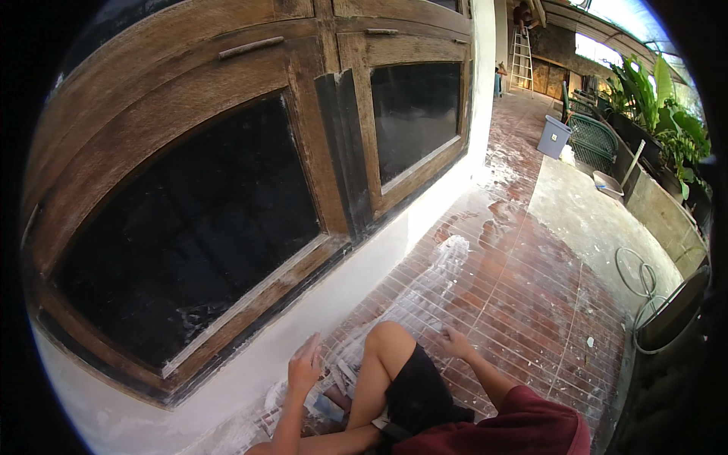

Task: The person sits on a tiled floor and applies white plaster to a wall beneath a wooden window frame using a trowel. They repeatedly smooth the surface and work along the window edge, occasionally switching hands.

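Note:
My left hand [305, 362] is raised beside the low white wall [318, 292], below the wooden window frame. Its fingers are stretched upward, with nothing visible in them. Over the tiled floor, just right of my bent knee [390, 337], my right hand [456, 345] hangs with loosely extended fingers; I make out nothing held in it. A flat light-blue piece [327, 408] lies by my left forearm, its kind unclear. White powder [440, 265] is smeared over the red-brown floor tiles [516, 303] in front of me.
Dark-paned wooden windows [189, 220] line the left side. On the right are a coiled hose [644, 277], a long-handled dustpan [609, 184], a grey bin [553, 136], green chairs [591, 140] and potted plants [667, 114]. Far back, a person [523, 15] is up a ladder [522, 61].

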